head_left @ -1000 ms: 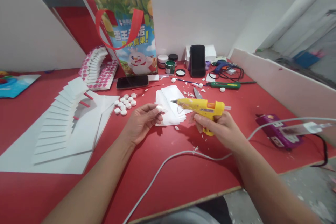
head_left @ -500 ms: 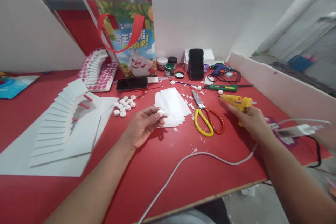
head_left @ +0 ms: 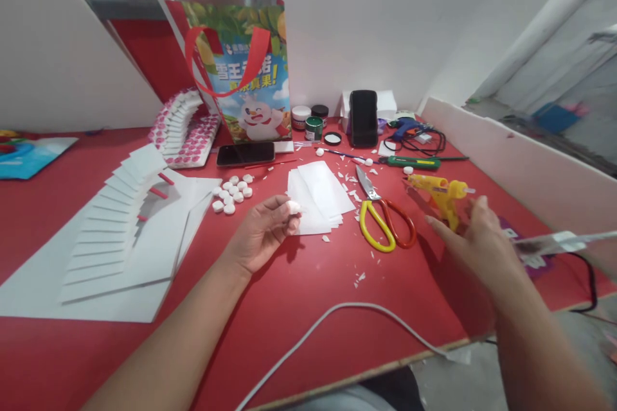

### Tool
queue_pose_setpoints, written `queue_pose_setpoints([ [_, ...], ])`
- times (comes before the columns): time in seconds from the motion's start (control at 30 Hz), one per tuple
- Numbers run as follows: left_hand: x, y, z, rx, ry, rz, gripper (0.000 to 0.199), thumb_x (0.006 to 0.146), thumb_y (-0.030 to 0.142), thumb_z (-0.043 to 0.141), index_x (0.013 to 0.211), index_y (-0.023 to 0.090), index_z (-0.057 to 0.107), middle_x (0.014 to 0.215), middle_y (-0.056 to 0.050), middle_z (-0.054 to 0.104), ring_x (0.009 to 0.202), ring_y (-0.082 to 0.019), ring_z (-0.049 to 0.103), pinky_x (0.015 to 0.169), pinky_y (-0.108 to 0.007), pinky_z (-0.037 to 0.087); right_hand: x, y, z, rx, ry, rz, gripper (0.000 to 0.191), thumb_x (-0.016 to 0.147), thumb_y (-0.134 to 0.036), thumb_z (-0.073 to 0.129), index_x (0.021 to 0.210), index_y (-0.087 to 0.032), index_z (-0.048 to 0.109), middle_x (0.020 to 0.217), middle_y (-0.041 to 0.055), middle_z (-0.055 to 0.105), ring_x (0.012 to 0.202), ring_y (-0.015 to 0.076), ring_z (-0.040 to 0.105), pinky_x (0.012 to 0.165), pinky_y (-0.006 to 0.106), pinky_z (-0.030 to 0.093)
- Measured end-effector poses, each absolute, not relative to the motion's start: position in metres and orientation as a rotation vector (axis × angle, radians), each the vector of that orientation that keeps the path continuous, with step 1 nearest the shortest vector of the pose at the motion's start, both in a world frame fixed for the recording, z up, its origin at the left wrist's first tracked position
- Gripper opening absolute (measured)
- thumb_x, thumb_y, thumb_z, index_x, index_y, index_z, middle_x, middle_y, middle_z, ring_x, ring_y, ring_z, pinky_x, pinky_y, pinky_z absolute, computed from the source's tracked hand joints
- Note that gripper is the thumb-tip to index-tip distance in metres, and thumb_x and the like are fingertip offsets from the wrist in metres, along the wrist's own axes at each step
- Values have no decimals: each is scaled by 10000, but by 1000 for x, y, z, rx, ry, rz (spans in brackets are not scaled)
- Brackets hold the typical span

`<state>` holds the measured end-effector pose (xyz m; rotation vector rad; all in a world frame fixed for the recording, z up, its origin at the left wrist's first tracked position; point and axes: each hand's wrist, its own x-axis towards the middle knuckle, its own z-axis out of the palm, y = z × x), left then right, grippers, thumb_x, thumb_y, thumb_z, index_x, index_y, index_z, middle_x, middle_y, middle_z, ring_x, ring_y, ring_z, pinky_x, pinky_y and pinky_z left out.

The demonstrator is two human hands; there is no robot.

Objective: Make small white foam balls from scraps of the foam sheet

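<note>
Between the thumb and fingers of my left hand [head_left: 270, 228] is a small white piece [head_left: 294, 207], held over the near left part of the thin white sheets [head_left: 324, 189]. My right hand [head_left: 475, 237] has its fingers apart beside the yellow glue gun [head_left: 446, 189], which rests on the red table at the right. No grip on the glue gun shows. Scissors [head_left: 378, 215] with one yellow and one red handle lie between the sheets and the glue gun. Several round white pieces [head_left: 233, 191] are grouped left of the sheets.
Stepped white strips [head_left: 110, 218] lie on white boards at the left. A colourful bag [head_left: 253, 77], a phone lying flat [head_left: 245, 153], small jars [head_left: 313, 128] and an upright phone [head_left: 363, 119] are at the back. A white cable [head_left: 332, 314] crosses the table's front.
My right hand has let go of the glue gun and moved slightly right with its fingers spread. The white cable has shifted nearer the front edge. My left hand still holds the small white piece.
</note>
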<state>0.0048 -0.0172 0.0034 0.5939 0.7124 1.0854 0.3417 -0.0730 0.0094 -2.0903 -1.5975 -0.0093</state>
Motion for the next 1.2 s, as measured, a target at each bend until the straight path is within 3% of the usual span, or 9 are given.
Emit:
queue_pose_setpoints([
  [0.1,5,-18,3,608,686,1090,333,549,286,944,740,121,726,675,-22,691,509,-49,558,509,-143,466,307,-97,31,-2003,-1587,-68,859,843,-621,542,1504,-99,371,1412,267,475,1369,510,391,1066,651,367],
  [0.17,5,-18,2,609,681,1092,328,564,293,939,750,127,725,688,-24,694,513,-55,557,506,-151,458,280,-103,52,-1806,-1677,30,599,888,-533,553,1410,-240,528,1364,169,553,1271,424,526,1023,597,445],
  [0.23,6,-19,1,598,681,1098,329,568,290,938,776,142,730,711,-23,702,525,-61,559,506,-159,452,252,-96,68,-1564,-1769,273,392,913,-412,572,1283,-296,633,1237,99,641,1059,309,658,897,485,543],
  [0.37,5,-19,0,610,675,1125,323,585,287,933,811,167,735,745,-22,713,550,-63,556,539,-167,469,206,-50,72,-1267,-1730,854,291,876,-220,594,1142,-226,713,998,69,706,822,177,672,730,319,557],
  [0.47,5,-18,0,670,655,1128,301,616,303,920,803,165,729,684,0,677,546,-55,545,567,-164,480,185,-21,55,-1119,-1503,1228,220,822,-194,599,1000,-183,728,830,23,686,630,108,603,608,259,521],
  [0.57,6,-17,0,690,650,1124,289,618,288,919,789,158,725,644,12,651,557,-59,557,575,-162,476,177,-16,39,-1021,-1359,1349,168,801,-202,616,917,-176,734,732,-2,661,615,97,577,623,247,513],
  [0.97,8,-16,-3,727,705,1124,214,666,256,890,769,142,740,625,8,657,547,-58,562,586,-174,491,182,-23,33,-963,-1352,1440,152,799,-225,644,898,-182,750,711,-12,656,620,97,557,652,261,485],
  [1.2,9,-17,-1,745,708,1105,219,664,260,890,774,140,743,582,13,637,522,-57,547,555,-170,472,186,-25,32,-995,-1516,1302,159,829,-192,602,903,-186,742,843,20,671,688,108,584,669,266,489],
])
